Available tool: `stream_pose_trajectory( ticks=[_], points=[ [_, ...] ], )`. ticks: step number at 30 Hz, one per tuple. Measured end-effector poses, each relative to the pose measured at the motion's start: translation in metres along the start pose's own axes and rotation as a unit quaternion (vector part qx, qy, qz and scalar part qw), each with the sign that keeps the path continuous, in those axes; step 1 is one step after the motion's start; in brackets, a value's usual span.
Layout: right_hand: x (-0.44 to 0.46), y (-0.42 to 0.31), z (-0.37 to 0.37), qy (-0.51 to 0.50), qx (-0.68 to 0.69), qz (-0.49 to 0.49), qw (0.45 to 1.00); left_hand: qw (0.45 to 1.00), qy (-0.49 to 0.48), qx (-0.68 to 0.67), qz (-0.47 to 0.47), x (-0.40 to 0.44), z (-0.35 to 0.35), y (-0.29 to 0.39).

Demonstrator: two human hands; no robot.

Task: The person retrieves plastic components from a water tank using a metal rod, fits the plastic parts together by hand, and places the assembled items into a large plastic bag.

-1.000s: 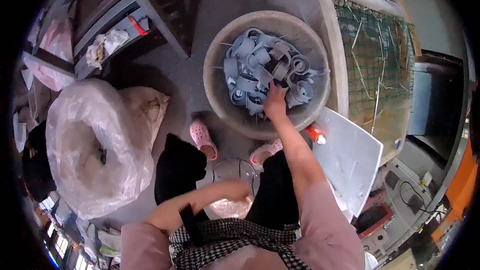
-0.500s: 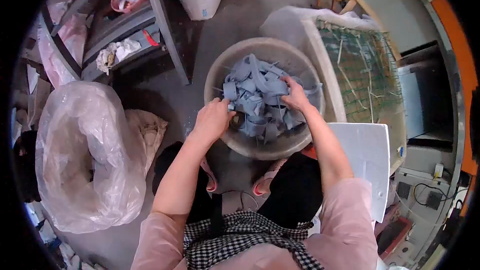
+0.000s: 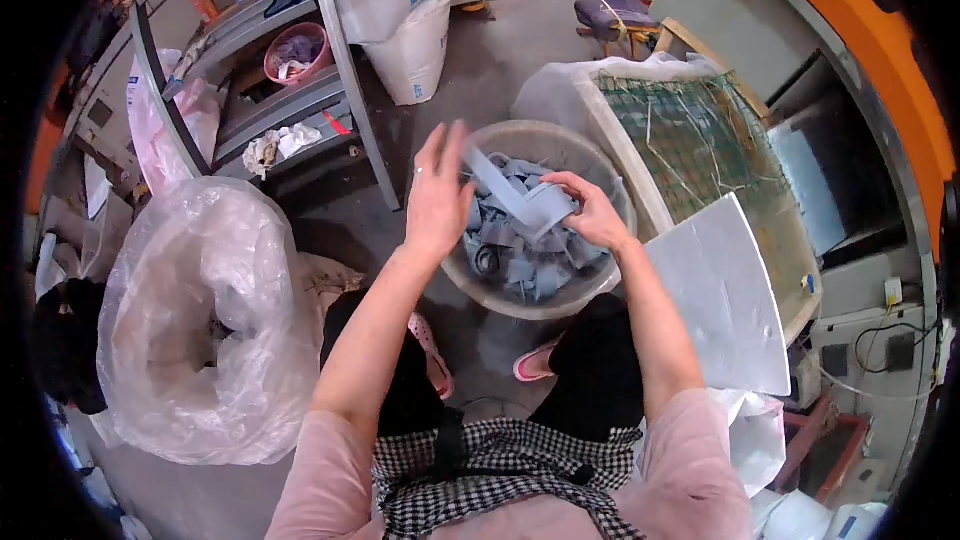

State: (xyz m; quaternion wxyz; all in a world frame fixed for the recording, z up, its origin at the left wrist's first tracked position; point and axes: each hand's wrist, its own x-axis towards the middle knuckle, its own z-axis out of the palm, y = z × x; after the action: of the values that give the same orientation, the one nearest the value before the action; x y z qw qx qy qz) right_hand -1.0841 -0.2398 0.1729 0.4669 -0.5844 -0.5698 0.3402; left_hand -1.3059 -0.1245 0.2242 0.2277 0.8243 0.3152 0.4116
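A round tub [image 3: 590,148] between my feet and the netted frame holds a heap of grey-blue plastic pieces [image 3: 520,265], some curled, some flat. My right hand [image 3: 597,215] has its thumb and fingers closed on a grey-blue plastic piece [image 3: 545,208] with a long flat strip, raised over the heap. The strip slants up and left toward my left hand [image 3: 438,195]. That hand is at the tub's left rim, fingers stretched upward and slightly blurred, with nothing seen in it.
On the left stands a large clear plastic bag [image 3: 265,340], its mouth open. Behind it is a metal shelf rack [image 3: 350,90] with a pink basket [image 3: 325,50]. A green-netted frame [image 3: 690,130] and a white board [image 3: 725,290] flank the tub's right. White sacks [image 3: 410,55] stand at the back.
My left hand has come up out of the heap and opened. My right hand has lifted a plastic piece from the pile. The view has tilted up, showing more of the back.
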Motion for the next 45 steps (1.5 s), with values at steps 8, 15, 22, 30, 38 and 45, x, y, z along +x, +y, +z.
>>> stream_pose_trajectory(
  ticks=[8, 15, 22, 30, 38, 45],
  points=[
    [-0.017, -0.005, -0.001, -0.056, 0.109, 0.062, 0.99, 0.946, -0.178, 0.129, 0.24, 0.009, 0.015, -0.011],
    [-0.016, -0.002, -0.016, -0.074, 0.299, 0.16, 0.938, 0.987, -0.072, 0.108, 0.097, 0.007, 0.031, -0.016],
    [0.006, 0.025, -0.007, -0.049, 0.09, 0.092, 0.99, 0.99, -0.041, 0.092, 0.099, 0.01, 0.055, -0.035],
    [0.015, 0.044, -0.012, -0.025, 0.048, 0.095, 0.994, 0.983, -0.08, 0.099, 0.133, 0.007, 0.081, -0.039],
    [0.017, 0.069, -0.01, 0.088, -0.149, 0.145, 0.974, 0.98, -0.115, 0.123, 0.101, -0.003, 0.099, -0.043],
    [0.008, 0.099, -0.055, 0.28, 0.019, 0.186, 0.942, 0.99, -0.072, 0.114, -0.049, -0.002, 0.106, -0.077]
  ],
)
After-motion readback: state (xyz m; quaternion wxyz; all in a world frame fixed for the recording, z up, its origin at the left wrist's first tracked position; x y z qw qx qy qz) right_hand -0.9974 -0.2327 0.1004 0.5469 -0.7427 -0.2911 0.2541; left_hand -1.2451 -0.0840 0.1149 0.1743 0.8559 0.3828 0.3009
